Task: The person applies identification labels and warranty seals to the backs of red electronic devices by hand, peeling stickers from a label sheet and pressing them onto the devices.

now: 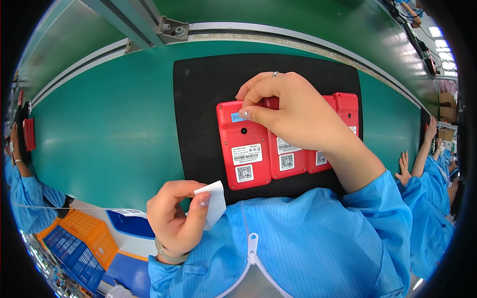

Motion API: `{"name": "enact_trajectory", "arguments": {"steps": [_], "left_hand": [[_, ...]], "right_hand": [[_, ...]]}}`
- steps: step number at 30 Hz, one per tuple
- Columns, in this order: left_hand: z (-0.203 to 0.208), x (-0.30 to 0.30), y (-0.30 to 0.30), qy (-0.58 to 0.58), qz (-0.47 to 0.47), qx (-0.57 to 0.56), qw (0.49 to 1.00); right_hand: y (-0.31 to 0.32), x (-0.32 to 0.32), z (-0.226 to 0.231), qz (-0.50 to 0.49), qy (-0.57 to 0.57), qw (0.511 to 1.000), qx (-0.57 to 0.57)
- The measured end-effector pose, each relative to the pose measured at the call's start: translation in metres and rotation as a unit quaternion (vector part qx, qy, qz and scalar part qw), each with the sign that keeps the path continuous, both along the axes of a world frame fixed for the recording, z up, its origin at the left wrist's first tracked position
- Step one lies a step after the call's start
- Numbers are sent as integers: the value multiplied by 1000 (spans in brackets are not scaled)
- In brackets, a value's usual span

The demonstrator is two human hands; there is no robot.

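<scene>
Several red handheld devices lie side by side, back faces up, on a black mat. On the leftmost red device (229,164) are a small blue label (236,117) near the top, a round dark camera hole, a white printed label (247,154) and a square code label (244,173). My right hand (293,107) reaches over the devices, its thumb and fingers closed at the right end of the blue label; it partly hides the devices behind it. Lower left, my left hand (176,216) pinches a folded white paper sheet (215,203) between thumb and forefinger, just off the mat's near edge.
The black mat (198,124) rests on a green tabletop (109,114). A metal frame rail (248,30) runs along the far side. Orange (97,231) and blue crates stand below at left. Co-workers in blue sit at both sides; one hand (404,169) rests at right.
</scene>
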State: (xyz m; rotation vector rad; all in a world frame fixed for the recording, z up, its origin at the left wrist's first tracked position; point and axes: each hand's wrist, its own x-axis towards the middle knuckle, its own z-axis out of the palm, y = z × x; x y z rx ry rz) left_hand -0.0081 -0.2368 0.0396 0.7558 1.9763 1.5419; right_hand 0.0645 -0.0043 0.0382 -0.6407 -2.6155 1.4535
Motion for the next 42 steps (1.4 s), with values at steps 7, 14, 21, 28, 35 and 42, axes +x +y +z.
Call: {"name": "enact_trajectory", "arguments": {"steps": [7, 14, 21, 28, 35, 42], "left_hand": [[2, 0, -1, 1, 4, -5, 1000], [5, 1, 0, 0, 0, 8, 1000], [19, 8, 4, -8, -21, 15, 1000], [21, 19, 16, -54, -96, 125, 986], [29, 28, 28, -68, -103, 59, 991], [30, 29, 37, -81, -113, 13, 990]], "right_hand": [[-1, 0, 1, -5, 9, 1000, 4], [-6, 7, 1, -10, 34, 978, 205], [-9, 17, 14, -44, 55, 996, 51], [-46, 43, 28, 90, 118, 961, -234], [-41, 60, 30, 92, 156, 969, -167], [-20, 64, 29, 47, 226, 966, -112]]}}
